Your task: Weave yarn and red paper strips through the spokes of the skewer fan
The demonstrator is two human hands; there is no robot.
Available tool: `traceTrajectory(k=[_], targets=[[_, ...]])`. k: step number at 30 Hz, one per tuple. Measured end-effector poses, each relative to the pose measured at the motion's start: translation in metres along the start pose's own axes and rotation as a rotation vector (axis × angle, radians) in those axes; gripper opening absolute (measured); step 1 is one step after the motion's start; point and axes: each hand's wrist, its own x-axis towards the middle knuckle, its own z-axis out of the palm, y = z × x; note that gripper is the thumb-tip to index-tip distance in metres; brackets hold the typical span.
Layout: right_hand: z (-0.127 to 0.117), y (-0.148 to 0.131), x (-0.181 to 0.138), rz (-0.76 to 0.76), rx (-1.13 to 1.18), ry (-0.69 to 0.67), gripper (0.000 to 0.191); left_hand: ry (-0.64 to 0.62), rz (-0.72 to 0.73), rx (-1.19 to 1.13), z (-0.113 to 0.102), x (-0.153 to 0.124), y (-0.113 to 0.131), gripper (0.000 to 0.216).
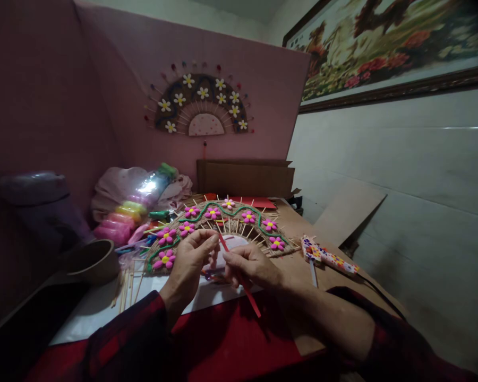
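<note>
– Fingers of your right hand (255, 265) are closed on a red strip (250, 301), pinching it with the thumb on top. And how does that strip run from your grip?

– On a slant. Its upper end leans away from you and to the left, right by your left thumb and forefinger; its lower end sticks out below your right hand, over the red cloth (231, 350).

– Does your left hand (191, 257) hold the strip as well?

– Your left thumb and forefinger are bent together at the strip's tip, but whether they grip it or only stand just beside it, you cannot tell from this view.

– What lies beyond your hands?

– You have a brown fan (258, 232) with pink flowers (164, 259) just past your fingers, lying on the surface (292, 223).

– And to your sides?

– Right of your hands rests a flowered glue gun (330, 256) with its cord; to your left, loose sticks (123, 292) lie near a round pot (113, 265).
</note>
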Motion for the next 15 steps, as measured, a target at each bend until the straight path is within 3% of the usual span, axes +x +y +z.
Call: traceTrajectory(k=[9, 15], targets=[[0.0019, -0.0002, -0.0002, -0.013, 0.012, -0.047, 0.048, 0.005, 0.041, 0.101, -0.0026, 0.0031, -0.0058, 0.020], [0.0011, 0.0034, 0.0032, -0.101, 0.064, 0.065, 0.036, 0.020, 0.072, 0.207, 0.0052, -0.0042, -0.0001, 0.019]])
